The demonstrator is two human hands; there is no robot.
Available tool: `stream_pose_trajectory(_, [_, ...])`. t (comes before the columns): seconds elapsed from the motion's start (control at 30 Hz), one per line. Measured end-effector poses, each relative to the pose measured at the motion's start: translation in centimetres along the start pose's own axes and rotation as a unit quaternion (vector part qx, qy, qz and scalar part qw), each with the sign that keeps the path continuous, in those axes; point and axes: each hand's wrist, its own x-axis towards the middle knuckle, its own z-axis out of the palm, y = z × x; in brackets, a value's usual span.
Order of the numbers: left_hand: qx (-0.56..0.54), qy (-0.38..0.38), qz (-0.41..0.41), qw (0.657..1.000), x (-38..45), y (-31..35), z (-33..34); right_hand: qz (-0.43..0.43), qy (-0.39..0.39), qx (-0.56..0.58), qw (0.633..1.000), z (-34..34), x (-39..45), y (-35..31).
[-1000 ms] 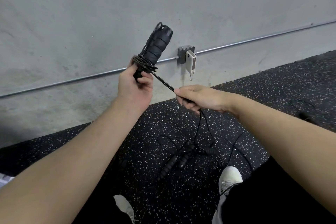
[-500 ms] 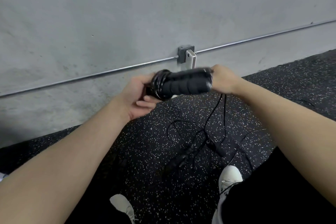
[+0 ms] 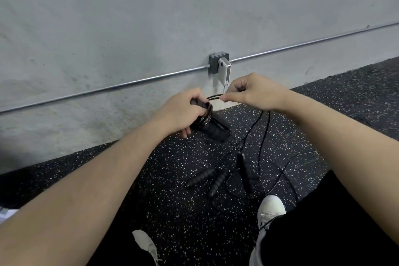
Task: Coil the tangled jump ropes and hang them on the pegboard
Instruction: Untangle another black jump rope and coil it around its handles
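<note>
No readable writing. Left hand (image 3: 180,112) grips black handle (image 3: 212,128) wrapped in cord coils (image 3: 205,114); right hand (image 3: 251,92) pinches the cord (image 3: 213,97). Loose handles (image 3: 200,177) on floor (image 3: 172,201).

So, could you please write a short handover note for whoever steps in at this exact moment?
Left hand: grips the black handles with the cord coil wound round them.
Right hand: pinches the loose cord just beside the coil, pulled taut.
Floor: three more handles lie in tangled cord ahead of the white shoes.
Done: several turns wound.
Left: finish winding this rope, coil the others, hang them all. No pegboard is in view.
</note>
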Motion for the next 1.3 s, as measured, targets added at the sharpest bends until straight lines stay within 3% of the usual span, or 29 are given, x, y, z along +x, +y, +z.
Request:
stream_pose_trajectory(0.13, [-0.086,0.091,0.015,0.992,-0.1,0.0,0.1,0.022,-0.014,0.036,0.999,0.6,0.1,0.0])
stream_pose_trajectory(0.23, [-0.092,0.137,0.023,0.986,0.0,-0.5,0.0,0.037,-0.04,0.047,0.997,0.9,-0.1,-0.5])
stream_pose_trajectory(0.33, [-0.166,0.216,0.041,0.961,0.5,-1.0,-0.1,0.048,-0.102,0.107,0.988,1.1,-0.5,-0.9])
stream_pose_trajectory(0.43, [-0.334,0.278,0.028,0.9,0.9,-1.1,-1.0,0.03,-0.186,0.111,0.976,1.7,-1.0,-0.8])
stream_pose_trajectory(0.57, [-0.525,0.288,-0.002,0.801,1.1,-1.1,-2.0,0.028,-0.207,0.132,0.969,2.3,-0.8,0.0])
stream_pose_trajectory(0.77, [-0.748,0.196,-0.063,0.631,1.0,-0.5,-2.3,0.008,-0.197,0.105,0.975,3.2,-0.6,0.0])
stream_pose_trajectory(0.9, [-0.805,0.126,-0.069,0.575,0.9,-0.9,-2.8,0.01,-0.173,0.066,0.983,3.6,-0.9,-0.3])
stream_pose_trajectory(1.0, [-0.814,0.071,-0.081,0.57,0.7,-1.5,-3.4,0.005,-0.162,0.074,0.984,3.7,-0.8,0.2])
stream_pose_trajectory(1.1, [-0.798,0.005,-0.071,0.599,0.7,-2.2,-3.4,0.02,-0.135,0.144,0.98,3.6,-0.5,0.7])
stream_pose_trajectory(1.2, [-0.745,-0.043,-0.069,0.662,0.4,-2.0,-3.1,0.03,-0.095,0.152,0.983,2.9,-0.4,0.7])
stream_pose_trajectory(1.3, [-0.641,-0.07,-0.064,0.762,-0.3,-1.4,-2.7,0.03,-0.075,0.139,0.987,1.8,-0.4,0.8])
